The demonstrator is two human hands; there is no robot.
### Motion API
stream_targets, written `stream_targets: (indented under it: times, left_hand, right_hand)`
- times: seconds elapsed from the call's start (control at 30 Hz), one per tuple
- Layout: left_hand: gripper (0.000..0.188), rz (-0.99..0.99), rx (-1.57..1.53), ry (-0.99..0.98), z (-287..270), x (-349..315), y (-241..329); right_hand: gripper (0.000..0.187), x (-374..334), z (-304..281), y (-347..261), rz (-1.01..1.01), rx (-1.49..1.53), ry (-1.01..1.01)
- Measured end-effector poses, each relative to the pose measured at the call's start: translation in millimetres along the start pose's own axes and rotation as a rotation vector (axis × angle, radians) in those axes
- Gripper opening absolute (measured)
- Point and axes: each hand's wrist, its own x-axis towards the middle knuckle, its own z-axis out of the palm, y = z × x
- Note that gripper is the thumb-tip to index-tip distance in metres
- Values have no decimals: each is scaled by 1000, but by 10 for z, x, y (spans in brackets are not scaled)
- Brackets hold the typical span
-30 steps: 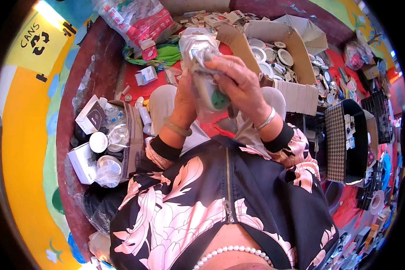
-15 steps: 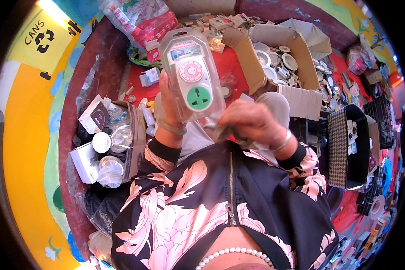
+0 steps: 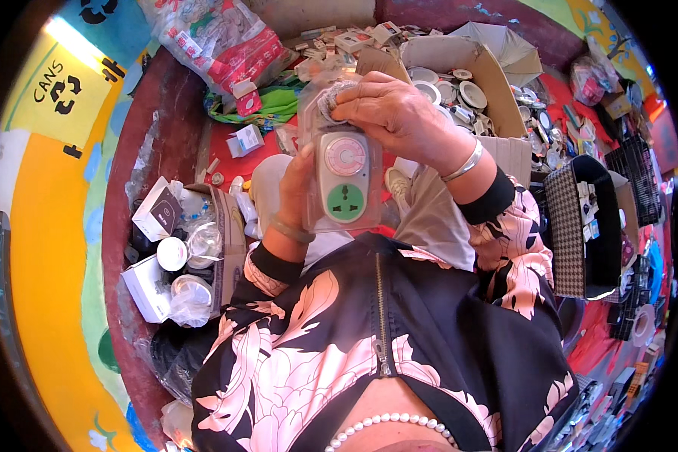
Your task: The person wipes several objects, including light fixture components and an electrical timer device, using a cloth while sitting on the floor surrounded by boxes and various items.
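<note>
A clear plastic blister pack stands upright before my chest. Inside it is a white plug-in timer socket with a pink dial and a green outlet face. My left hand grips the pack by its left side, the thumb resting on the front edge. Bunched under the fingers of my right hand is a grey cloth, pressed against the top of the pack. Cloth and fingers cover the printed card there.
Left of my legs sits a carton of white boxes and plastic-wrapped lamps. Ahead, an open cardboard box holds round white fittings. A houndstooth bin stands to the right. A filled plastic bag lies at the far left.
My right hand has moved up and left, bringing the grey cloth from beside the pack onto its top. The pack has shifted slightly lower and to the right in view.
</note>
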Motion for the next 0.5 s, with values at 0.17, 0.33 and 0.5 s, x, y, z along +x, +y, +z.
stream_targets:
  times: [0.17,0.33,0.5]
  left_hand:
    - [50,54,29,21,-31,-26,-2]
    - [49,151,5,61,-36,39,-138]
    - [49,309,35,177,76,79,-45]
  right_hand:
    - [18,-124,4,-35,135,-89,-58]
    - [19,-263,215,-279,337,-126,158]
    - [14,-484,395,-456,559,59,256]
